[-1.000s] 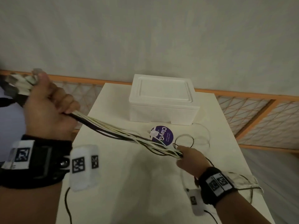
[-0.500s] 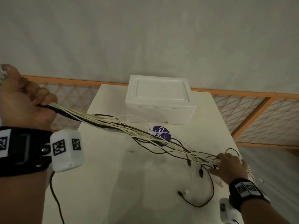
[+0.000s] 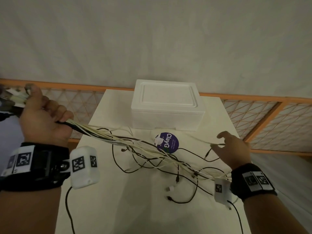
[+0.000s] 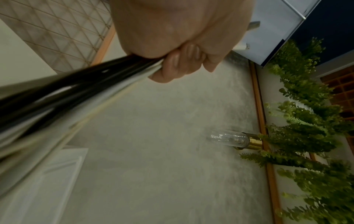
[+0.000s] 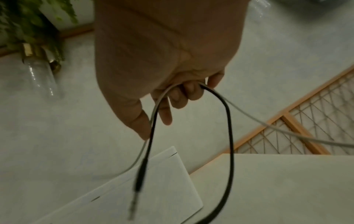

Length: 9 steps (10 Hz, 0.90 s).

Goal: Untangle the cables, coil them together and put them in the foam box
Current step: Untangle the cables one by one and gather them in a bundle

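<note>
Nearest, the left hand [image 3: 42,119] is raised at the near-left corner of the surface [image 3: 101,208], fist closed tight around the gathered plug ends of the cables [image 3: 128,146]; the left wrist view shows its fingers [image 4: 178,63] wrapped over the black and white strands. From that fist the bundle runs down and across toward the right wrist, where it fans out into loose loops and free connectors lying on the surface between the two hands.

The right hand [image 3: 231,149] hovers further out, with a black cable [image 5: 228,115] and a thin white cable [image 5: 268,125] hooked over its curled fingers [image 5: 184,94]; the thumb stands free, so the hold looks light.

The step in hand seems to be combing strays clear of the snarl. To do it well, keep the left fist fixed as the anchor and draw the hooked pair away slowly, letting each connector slip through its loops rather than yanking, which would tighten the crossings near the right wrist. Feed freed lengths back alongside the main bundle before any coiling.

Beyond both hands sits a round purple sticker [image 3: 167,142], and past it the foam box [image 3: 167,107], lid on; it will need opening before the coil goes in.
</note>
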{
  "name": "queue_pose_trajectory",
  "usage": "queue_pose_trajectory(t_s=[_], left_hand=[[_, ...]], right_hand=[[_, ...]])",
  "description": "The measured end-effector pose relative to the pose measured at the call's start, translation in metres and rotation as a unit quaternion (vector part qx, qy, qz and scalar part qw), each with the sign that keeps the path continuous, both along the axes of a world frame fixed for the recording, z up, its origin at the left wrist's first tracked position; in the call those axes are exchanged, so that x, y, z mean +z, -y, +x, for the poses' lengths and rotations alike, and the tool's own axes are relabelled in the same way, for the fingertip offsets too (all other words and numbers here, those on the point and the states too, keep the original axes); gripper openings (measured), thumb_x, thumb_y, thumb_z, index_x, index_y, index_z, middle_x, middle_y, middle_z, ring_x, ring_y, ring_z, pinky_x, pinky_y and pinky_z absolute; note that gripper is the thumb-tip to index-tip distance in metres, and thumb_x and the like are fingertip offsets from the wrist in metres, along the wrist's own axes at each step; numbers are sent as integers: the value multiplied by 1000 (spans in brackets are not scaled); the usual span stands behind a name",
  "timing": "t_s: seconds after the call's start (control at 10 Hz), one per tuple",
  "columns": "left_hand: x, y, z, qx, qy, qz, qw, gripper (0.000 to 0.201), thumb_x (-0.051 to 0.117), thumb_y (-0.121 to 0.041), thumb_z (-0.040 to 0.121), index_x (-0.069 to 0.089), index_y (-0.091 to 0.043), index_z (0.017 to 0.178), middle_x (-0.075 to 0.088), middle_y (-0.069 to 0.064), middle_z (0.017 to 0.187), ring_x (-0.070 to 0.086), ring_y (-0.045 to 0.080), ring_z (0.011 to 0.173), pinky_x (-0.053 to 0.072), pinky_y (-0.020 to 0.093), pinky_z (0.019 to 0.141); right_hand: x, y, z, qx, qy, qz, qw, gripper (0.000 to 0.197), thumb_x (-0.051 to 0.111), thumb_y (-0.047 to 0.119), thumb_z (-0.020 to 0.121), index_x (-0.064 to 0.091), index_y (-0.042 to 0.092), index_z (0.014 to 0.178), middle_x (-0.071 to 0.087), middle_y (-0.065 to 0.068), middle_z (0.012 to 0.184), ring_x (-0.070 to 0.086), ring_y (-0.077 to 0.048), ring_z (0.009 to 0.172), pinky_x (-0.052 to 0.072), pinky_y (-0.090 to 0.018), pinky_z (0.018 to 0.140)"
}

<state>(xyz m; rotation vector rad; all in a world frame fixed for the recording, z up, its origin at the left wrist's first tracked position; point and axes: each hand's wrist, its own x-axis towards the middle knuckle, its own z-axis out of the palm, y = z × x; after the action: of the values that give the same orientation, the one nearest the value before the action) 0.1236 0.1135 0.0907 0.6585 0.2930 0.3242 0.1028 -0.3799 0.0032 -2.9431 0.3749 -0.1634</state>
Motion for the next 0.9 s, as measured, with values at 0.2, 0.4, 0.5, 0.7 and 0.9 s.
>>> queue_pose_trajectory(t_s=[0.2,0.4,0.5,0.7,0.9], left_hand=[[37,70,-30,11,19,18,1000,48,54,-42,94,36,-24,53,23,-8,44,20,8,36,21,18,36],[29,161,-36,-120,37,45,991,33,53,-25,96,45,-22,64,26,-9,42,22,5,34,21,19,37],[36,161,-40,-136,54,68,987,39,51,-23,97,46,-23,59,28,-9,40,23,4,32,21,18,35],[48,84,-38,-50,51,46,996,51,49,-33,95,38,-22,46,24,-7,40,21,8,32,21,17,35],[39,34,-33,1,44,66,997,55,50,-38,94,41,-22,43,28,-8,41,24,8,35,22,18,39]], right_hand=[[32,-55,-3,118,-173,-117,971,60,57,45,80,38,41,137,39,8,147,37,-19,133,5,-64,110],[74,-191,-25,391,5,286,875,97,81,48,65,28,26,144,49,1,139,46,-15,125,36,-31,105],[48,-207,-26,367,12,193,910,50,65,25,79,46,22,125,69,-5,100,64,-29,92,50,-36,77],[-54,-115,-23,242,-72,30,967,27,53,22,82,58,25,109,71,-1,97,65,-25,93,45,-31,82],[-103,14,-60,75,-185,-80,977,27,42,26,89,60,32,107,69,7,106,64,-17,99,47,-27,84]])
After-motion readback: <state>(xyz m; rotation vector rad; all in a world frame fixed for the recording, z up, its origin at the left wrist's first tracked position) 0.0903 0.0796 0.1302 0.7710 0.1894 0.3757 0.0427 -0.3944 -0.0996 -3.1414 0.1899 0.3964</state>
